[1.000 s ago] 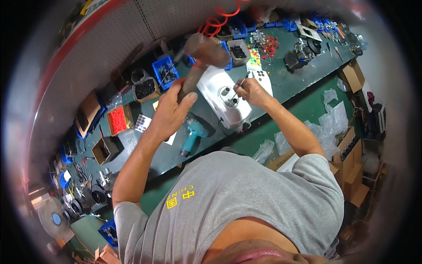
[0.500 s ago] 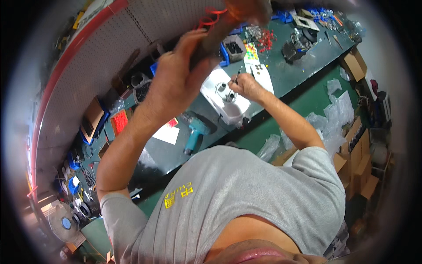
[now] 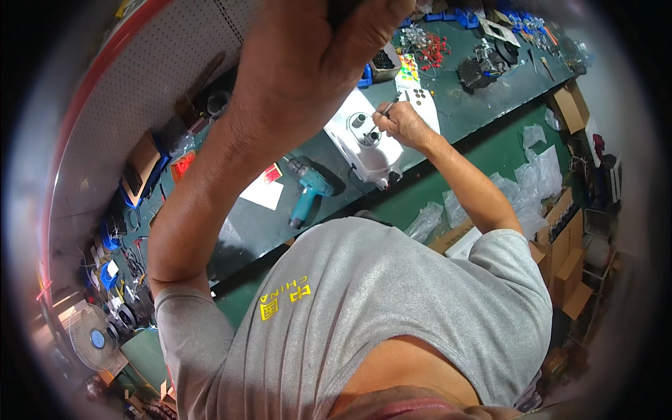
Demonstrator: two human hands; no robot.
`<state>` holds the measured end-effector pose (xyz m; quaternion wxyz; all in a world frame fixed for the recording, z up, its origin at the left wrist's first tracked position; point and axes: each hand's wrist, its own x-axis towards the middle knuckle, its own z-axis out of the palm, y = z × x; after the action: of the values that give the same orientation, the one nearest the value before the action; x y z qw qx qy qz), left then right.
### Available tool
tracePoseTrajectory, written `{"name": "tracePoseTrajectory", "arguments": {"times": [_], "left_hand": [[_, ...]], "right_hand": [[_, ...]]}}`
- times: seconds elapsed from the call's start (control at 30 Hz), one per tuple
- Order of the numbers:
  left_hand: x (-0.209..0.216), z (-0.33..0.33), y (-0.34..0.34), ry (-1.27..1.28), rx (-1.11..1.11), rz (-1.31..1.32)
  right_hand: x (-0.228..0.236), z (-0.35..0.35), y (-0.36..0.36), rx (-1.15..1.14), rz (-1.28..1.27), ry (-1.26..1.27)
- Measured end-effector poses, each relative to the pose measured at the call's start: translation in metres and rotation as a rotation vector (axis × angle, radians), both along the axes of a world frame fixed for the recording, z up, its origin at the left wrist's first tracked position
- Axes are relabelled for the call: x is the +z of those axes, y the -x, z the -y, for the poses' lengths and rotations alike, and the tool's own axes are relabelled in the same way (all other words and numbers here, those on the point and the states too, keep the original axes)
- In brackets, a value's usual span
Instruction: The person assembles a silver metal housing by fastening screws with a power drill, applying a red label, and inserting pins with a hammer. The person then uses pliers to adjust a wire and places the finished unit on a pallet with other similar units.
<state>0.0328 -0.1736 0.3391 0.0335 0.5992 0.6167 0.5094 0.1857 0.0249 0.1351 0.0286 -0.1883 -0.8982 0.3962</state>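
Observation:
My left hand [image 3: 301, 63] is raised close to the camera at the top, fingers wrapped round a dark bar-like thing [image 3: 343, 10]; most of it is cut off by the picture's edge. My right hand [image 3: 404, 123] is over the bench, closed on a slim dark rod-like tool [image 3: 393, 102]. Its lower end is by a white plastic housing [image 3: 381, 159], within a round recess that holds two dark cylindrical posts [image 3: 359, 119]. What the tool's tip touches is too small to tell. Left of the housing, a teal cordless drill [image 3: 308, 192] lies on its side.
On the dark green bench [image 3: 476, 112] stand a motor-like metal part [image 3: 479, 72], a heap of red-tipped wires [image 3: 434, 50] and blue bins. A white panel with dark round spots [image 3: 422, 105] lies beyond the housing. Plastic bags [image 3: 535, 168] and cardboard boxes [image 3: 563, 241] are on the floor at right.
My left hand has come nearer the camera and up, so the bar-like thing has mostly left the picture. My right hand stays at the housing with the slim tool. The whole view has shifted slightly.

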Motion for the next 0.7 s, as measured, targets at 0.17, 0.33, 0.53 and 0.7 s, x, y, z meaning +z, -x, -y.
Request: {"name": "tracePoseTrajectory", "arguments": {"times": [0.17, 0.33, 0.53, 0.7], "left_hand": [[-0.084, 0.011, -0.006, 0.724, -0.014, -0.111], [-0.046, 0.003, 0.0, 0.363, -0.01, -0.029], [0.004, -0.019, 0.013, -0.07, -0.049, -0.191], [-0.079, 0.007, 0.002, 0.625, -0.071, -0.252]], "right_hand": [[-0.04, -0.011, 0.001, 0.023, -0.129, 0.183], [-0.043, -0.018, -0.005, -0.055, -0.091, 0.396], [-0.022, -0.011, -0.002, -0.073, 0.017, 0.273], [-0.043, -0.013, 0.0, -0.053, -0.107, 0.35]]}}
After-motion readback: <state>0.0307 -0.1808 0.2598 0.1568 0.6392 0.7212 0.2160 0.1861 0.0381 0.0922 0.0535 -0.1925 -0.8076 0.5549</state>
